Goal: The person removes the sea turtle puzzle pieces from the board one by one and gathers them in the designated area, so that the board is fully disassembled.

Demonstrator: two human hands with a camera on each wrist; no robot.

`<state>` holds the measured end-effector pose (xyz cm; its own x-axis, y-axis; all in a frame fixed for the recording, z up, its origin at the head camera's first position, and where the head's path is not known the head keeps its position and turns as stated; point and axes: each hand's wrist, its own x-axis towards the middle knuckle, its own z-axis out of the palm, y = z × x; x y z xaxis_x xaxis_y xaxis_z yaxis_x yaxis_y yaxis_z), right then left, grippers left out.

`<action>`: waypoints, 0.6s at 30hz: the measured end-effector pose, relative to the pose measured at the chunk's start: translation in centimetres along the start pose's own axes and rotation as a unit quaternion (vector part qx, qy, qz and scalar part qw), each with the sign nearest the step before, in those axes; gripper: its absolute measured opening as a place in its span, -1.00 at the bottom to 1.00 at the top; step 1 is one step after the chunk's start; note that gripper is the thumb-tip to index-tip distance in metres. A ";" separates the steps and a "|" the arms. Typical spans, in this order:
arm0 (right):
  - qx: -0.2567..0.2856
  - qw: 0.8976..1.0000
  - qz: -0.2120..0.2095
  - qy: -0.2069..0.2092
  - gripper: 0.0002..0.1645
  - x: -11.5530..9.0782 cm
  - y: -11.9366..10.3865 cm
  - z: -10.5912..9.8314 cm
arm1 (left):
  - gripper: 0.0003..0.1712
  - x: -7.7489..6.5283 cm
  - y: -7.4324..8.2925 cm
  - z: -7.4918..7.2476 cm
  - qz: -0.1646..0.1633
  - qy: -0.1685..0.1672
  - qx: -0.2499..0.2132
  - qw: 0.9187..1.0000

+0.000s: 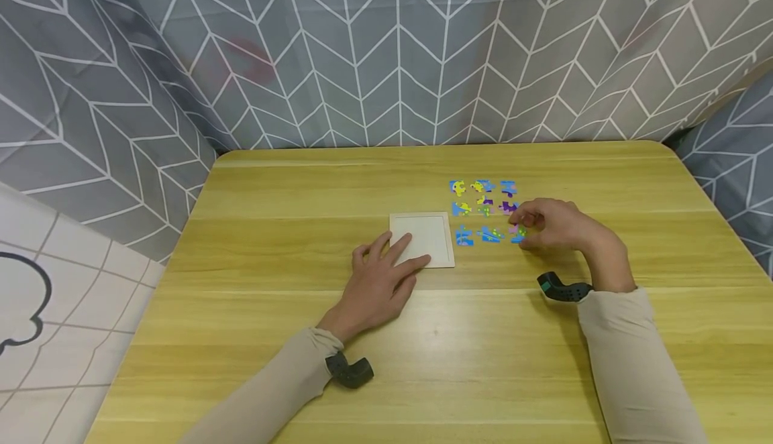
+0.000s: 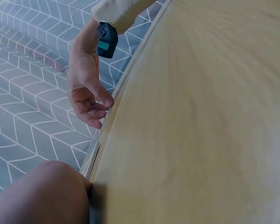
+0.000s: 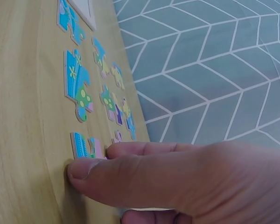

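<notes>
In the head view my left hand (image 1: 377,286) rests with spread fingers on a square, pale puzzle frame (image 1: 423,219), its fingertips reaching over the recessed board. My right hand (image 1: 558,225) is at the near right corner of a group of jigsaw pieces. Thumb and index finger pinch the edges of a blue, pink and green puzzle piece (image 3: 79,144), which lies on the table; the right wrist view shows the thumb partly covering it. Beside it lies a blue and green piece (image 3: 74,77). The left wrist view catches only part of the left hand (image 2: 44,196).
Several other colourful pieces, such as a yellow and blue one (image 1: 459,188), lie in loose rows right of the frame. All rest on a wooden table (image 1: 272,229). A grey patterned curtain (image 1: 374,62) hangs along the table's far edge.
</notes>
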<state>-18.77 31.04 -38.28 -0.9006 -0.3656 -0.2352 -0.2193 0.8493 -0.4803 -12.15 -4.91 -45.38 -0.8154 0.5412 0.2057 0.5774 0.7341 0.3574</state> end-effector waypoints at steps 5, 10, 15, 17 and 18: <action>0.021 1.000 0.003 0.000 -0.60 -0.2 0.0 0.0 | -0.55 -0.1 0.0 0.1 -0.019 0.005 -0.008 1.000; 0.045 0.999 -0.008 0.016 -0.66 -0.3 -0.2 0.0 | -0.57 -0.1 -0.1 0.1 -0.038 0.027 -0.031 0.998; 0.046 0.998 -0.016 0.027 -0.68 -0.2 -0.3 0.0 | -0.53 -0.1 -0.3 0.1 -0.062 0.037 -0.039 0.997; 0.048 0.998 -0.020 0.028 -0.68 -0.1 -0.4 0.0 | -0.50 -0.1 -0.4 0.0 -0.071 0.029 -0.034 0.996; 0.048 0.998 -0.022 0.027 -0.68 0.0 -0.5 0.0 | -0.49 -0.1 -0.4 0.0 -0.074 0.024 -0.032 0.996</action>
<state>-18.64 30.63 -38.07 -0.9105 -0.3784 -0.1669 -0.2244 0.7910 -0.5692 -12.34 -5.25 -45.54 -0.8936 0.4072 0.1886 0.4474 0.7758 0.4448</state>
